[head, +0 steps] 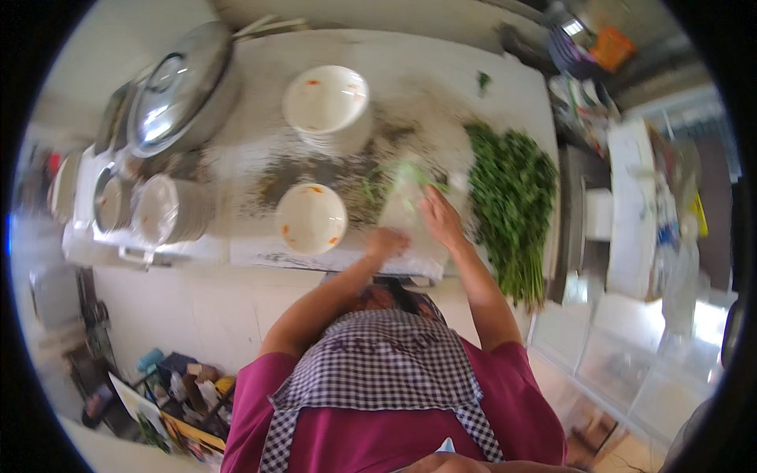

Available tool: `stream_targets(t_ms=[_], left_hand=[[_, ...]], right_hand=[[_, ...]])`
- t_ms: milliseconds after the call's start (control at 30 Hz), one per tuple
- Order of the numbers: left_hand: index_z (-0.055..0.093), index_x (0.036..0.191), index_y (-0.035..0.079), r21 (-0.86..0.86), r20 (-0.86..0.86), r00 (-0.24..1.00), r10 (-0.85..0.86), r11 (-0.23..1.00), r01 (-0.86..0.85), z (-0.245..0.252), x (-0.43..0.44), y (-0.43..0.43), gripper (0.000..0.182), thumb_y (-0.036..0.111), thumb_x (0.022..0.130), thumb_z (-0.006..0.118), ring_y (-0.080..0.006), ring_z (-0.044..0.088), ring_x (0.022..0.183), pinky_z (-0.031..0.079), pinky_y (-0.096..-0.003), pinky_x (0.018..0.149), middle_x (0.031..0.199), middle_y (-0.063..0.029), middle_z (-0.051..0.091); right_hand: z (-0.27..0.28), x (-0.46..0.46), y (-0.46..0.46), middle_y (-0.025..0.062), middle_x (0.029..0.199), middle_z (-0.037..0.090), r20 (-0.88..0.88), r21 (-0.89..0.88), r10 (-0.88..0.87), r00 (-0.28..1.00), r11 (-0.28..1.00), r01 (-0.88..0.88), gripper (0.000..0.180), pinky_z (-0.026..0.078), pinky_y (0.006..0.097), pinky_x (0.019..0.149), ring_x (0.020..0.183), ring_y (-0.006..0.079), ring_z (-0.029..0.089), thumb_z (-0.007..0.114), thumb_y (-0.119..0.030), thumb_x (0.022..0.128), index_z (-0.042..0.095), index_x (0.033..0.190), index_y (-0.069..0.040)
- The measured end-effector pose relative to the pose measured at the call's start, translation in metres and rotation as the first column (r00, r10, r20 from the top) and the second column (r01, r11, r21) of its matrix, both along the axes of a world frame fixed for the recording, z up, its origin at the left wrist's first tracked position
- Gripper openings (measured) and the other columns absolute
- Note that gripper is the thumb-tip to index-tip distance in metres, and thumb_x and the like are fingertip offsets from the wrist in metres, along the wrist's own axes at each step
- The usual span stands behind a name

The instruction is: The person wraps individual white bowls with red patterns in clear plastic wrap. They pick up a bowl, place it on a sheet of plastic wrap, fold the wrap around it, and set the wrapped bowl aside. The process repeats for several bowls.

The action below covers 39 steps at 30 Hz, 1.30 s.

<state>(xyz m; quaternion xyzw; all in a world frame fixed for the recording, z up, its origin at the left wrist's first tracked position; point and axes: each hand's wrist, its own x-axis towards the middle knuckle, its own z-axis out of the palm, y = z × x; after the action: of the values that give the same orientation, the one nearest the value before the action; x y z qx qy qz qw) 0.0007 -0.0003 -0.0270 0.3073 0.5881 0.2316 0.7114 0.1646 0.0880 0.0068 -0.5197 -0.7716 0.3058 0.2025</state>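
Note:
A pale, translucent plastic bag (pixel 408 204) with light green strands or markings near its top lies before me at the table's front. Motion blur hides its details. My left hand (pixel 387 243) is curled at the bag's lower left side. Along its right side, my right hand (pixel 440 216) reaches forward with the fingers stretched out. Whether either hand grips the plastic cannot be made out. Just left of my left hand sits a white bowl (pixel 311 219) with orange marks. A large bunch of leafy green herbs (pixel 511 189) lies to the right, stems towards me.
Behind the bowl stands a stack of white bowls (pixel 326 100). Further left are plastic-wrapped bowls (pixel 171 210) and a large lidded metal pot (pixel 183 88). The white table (pixel 426 53) has dark worn patches and one loose sprig (pixel 484 80). A white box (pixel 630 207) stands right.

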Motion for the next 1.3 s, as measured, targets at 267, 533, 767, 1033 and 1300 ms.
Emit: stream_targets(t_ms=[267, 533, 767, 1033, 1300], left_hand=[[0.029, 0.142, 0.007, 0.258, 0.350, 0.934, -0.068, 0.966, -0.027, 0.114, -0.068, -0.025, 0.057, 0.003, 0.090, 0.053, -0.0222, 0.069, 0.077, 0.057, -0.0299, 0.070, 0.094, -0.0168, 0.068], [0.014, 0.148, 0.014, 0.470, 0.441, 0.863, -0.245, 0.883, 0.010, 0.184, -0.146, -0.036, 0.079, 0.000, 0.085, 0.059, -0.0253, 0.069, 0.075, 0.058, -0.0334, 0.066, 0.088, -0.0194, 0.067], [0.018, 0.148, 0.011, 0.585, 0.162, 0.976, -0.145, 0.811, 0.023, 0.171, -0.203, -0.052, 0.081, 0.003, 0.082, 0.065, -0.0261, 0.068, 0.081, 0.056, -0.0332, 0.073, 0.091, -0.0167, 0.067], [0.028, 0.144, 0.008, 0.753, 0.049, 0.632, 0.774, 0.387, -0.533, 0.170, -0.231, -0.076, 0.074, 0.032, 0.085, 0.067, -0.0287, 0.036, 0.130, 0.031, -0.0412, 0.107, 0.137, -0.0160, 0.042], [0.024, 0.147, 0.010, 0.700, 0.151, 0.966, 0.212, 0.667, -0.256, 0.154, -0.241, -0.068, 0.084, 0.035, 0.082, 0.070, -0.0258, 0.036, 0.130, 0.027, -0.0385, 0.109, 0.138, -0.0138, 0.043]], right_hand=[[0.008, -0.006, 0.022, 0.0210, 0.125, 0.055, -0.045, -0.269, -0.070, 0.997, 0.962, 0.055, 0.048, 0.040, 0.0367, 0.098, 0.117, 0.0338, 0.052, 0.035, -0.034, 0.098, 0.055, 0.121, 0.003], [0.066, -0.057, 0.000, 0.0131, 0.114, 0.057, -0.735, -0.641, -0.262, 0.626, 0.568, -0.515, 0.054, 0.043, 0.0399, 0.092, 0.102, 0.0243, 0.055, 0.035, -0.050, 0.097, 0.052, 0.116, -0.002], [0.097, -0.100, -0.005, 0.0028, 0.070, 0.059, -0.621, -0.554, 0.031, 0.783, 0.690, -0.466, 0.025, 0.045, 0.0261, 0.055, 0.060, 0.0125, 0.055, 0.063, -0.028, 0.090, 0.058, 0.081, -0.005], [0.119, -0.167, -0.047, -0.0003, 0.069, 0.056, -0.524, -0.594, -0.203, 0.827, 0.783, -0.184, 0.013, 0.037, 0.0189, 0.047, 0.053, 0.0062, 0.046, 0.064, -0.016, 0.089, 0.057, 0.089, -0.004], [0.157, -0.200, -0.068, 0.0012, 0.092, 0.062, -0.543, -0.493, 0.244, 0.804, 0.682, -0.540, 0.031, 0.049, 0.0261, 0.073, 0.083, 0.0108, 0.059, 0.069, -0.006, 0.081, 0.058, 0.110, -0.002]])
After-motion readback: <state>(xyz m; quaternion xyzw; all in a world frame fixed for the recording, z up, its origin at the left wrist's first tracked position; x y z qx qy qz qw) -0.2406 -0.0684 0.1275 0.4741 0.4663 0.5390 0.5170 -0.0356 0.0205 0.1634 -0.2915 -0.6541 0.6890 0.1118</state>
